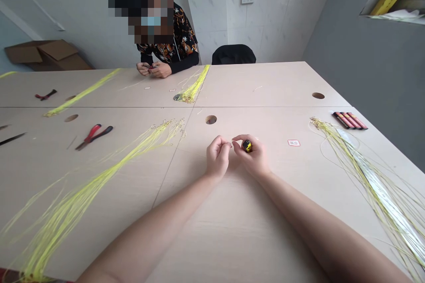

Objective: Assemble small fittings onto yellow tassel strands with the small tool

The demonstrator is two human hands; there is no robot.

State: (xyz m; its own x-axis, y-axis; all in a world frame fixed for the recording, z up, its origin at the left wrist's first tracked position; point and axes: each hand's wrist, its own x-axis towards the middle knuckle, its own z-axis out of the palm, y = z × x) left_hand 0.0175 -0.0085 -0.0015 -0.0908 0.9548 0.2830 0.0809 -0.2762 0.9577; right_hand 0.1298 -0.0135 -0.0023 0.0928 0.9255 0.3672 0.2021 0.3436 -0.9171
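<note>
lighter [246, 146]: yellow-black | cords [99, 177]: yellow | pliers [94, 135]: red-black | table [265, 84]: beige

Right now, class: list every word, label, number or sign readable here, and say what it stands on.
None can be read.
Small white card with red print on the table: too small.
Red-and-black packs: markings blurred.
Yellow-and-black object in the right hand: no legible print.

Red-handled pliers [94, 135] near left, red-black sticks [350, 120] far right, cardboard box [46, 54] far left, black chair [233, 54] beyond table [272, 84].
</note>
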